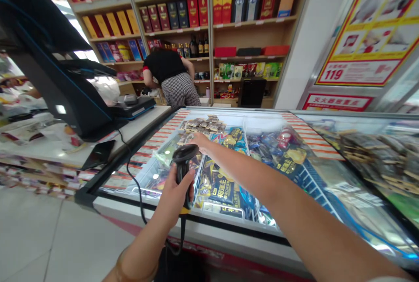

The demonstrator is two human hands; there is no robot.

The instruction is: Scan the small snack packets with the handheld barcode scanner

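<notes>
My left hand (176,186) is wrapped round the grip of a black barcode scanner (185,154), held upright above the near part of a chest freezer (137,207). A black cable runs from the scanner. My right arm stretches across the freezer, and my right hand (200,141) is just beyond the scanner head, close to a pile of small brown-and-white packets (209,123). Its fingers are small and partly hidden, so I cannot tell whether they grip anything. Below are blue-and-yellow bags (225,188) in white wire baskets (197,179).
At left, a counter (73,157) carries a black checkout terminal (62,77) and a dark phone (98,154). A person in a black top (170,72) bends before shelves of boxed goods (173,13). More packages (386,151) lie in the freezer at right.
</notes>
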